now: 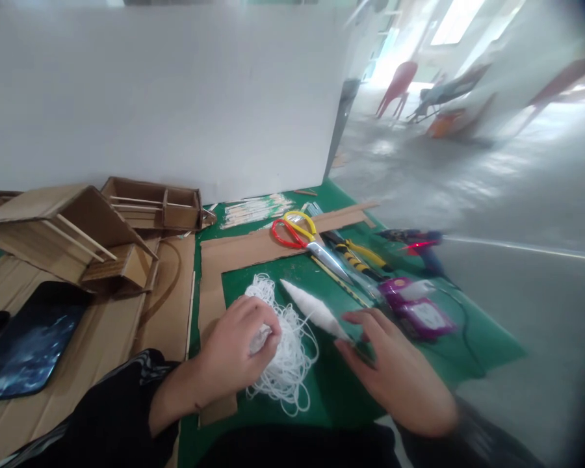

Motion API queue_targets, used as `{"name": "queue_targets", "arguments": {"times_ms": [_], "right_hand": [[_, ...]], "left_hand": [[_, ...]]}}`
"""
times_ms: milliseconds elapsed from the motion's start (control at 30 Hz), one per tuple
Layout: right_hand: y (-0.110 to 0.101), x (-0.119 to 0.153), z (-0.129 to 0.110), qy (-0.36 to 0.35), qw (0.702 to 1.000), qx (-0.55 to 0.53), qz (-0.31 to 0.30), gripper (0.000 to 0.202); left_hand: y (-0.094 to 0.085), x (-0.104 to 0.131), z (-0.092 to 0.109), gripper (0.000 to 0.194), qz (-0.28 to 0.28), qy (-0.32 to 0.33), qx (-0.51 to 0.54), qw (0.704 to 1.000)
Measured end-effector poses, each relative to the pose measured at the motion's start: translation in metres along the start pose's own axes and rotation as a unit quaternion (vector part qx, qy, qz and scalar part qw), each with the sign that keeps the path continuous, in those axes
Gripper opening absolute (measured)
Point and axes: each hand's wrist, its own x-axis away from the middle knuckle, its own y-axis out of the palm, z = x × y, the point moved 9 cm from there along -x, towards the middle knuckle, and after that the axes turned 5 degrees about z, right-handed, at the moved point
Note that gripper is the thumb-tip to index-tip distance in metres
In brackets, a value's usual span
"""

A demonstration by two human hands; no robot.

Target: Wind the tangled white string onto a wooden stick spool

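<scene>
A loose tangled heap of white string [286,354] lies on the green table top. My left hand [241,338] is over the heap's left side, fingers curled toward the thumb, with white string showing between them. To the right of the heap, a white spindle-shaped bundle [316,309], thick in the middle and pointed at its far end, slants toward me. The fingertips and thumb of my right hand [387,364] close around its near end. A strand seems to run along the bundle. The underside of my left hand is hidden.
Beyond the string are scissors [299,234], pliers [355,257], a purple packet [416,309] and thin white sticks [256,211]. Cardboard strips [244,248] border the work spot. At left stand a cardboard model [53,214] and a dark tablet-like slab [34,344]; a white panel [166,97] rises behind.
</scene>
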Motion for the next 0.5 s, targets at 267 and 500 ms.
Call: {"name": "queue_targets", "arguments": {"times_ms": [267,500], "right_hand": [[0.008,0.018,0.029,0.005,0.997,0.068,-0.023,0.035],[-0.008,0.014,0.048,0.028,0.993,-0.111,-0.041,0.03]], "left_hand": [[0.006,0.003,0.001,0.011,-0.052,0.087,-0.023,0.995],[0.004,0.006,0.0,0.022,-0.029,0.107,-0.122,0.986]]}}
